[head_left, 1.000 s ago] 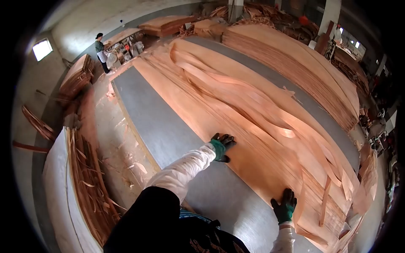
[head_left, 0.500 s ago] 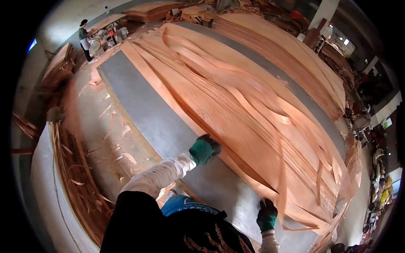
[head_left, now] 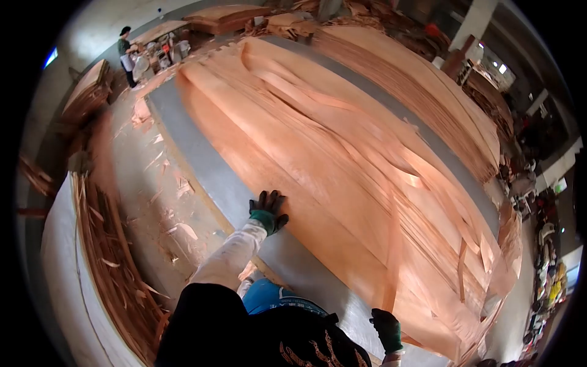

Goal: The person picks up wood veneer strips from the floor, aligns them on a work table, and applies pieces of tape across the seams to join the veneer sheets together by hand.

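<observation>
A broad, thin wood veneer sheet (head_left: 318, 211) lies on top of a layered pile, its near edge reaching over the grey tabletop (head_left: 205, 162). My left hand (head_left: 268, 212), in a dark glove with a green cuff, rests on the sheet near that edge with its fingers spread. At the lower right, my right hand (head_left: 386, 329), gloved the same way, has its fingers curled at the sheet's near corner. Its fingertips are partly hidden. Long wavy veneer strips (head_left: 409, 165) lie along the far side of the pile.
Another veneer stack (head_left: 416, 85) lies beyond the table. At the left, brown offcuts (head_left: 113, 263) stand behind a pale board (head_left: 70, 269). Scraps litter the floor (head_left: 143, 189). A person (head_left: 127, 58) stands at a far bench.
The top sheet's near edge has come toward me and covers more of the grey surface. My left hand has moved left and spread its fingers; my right hand has shifted slightly downward.
</observation>
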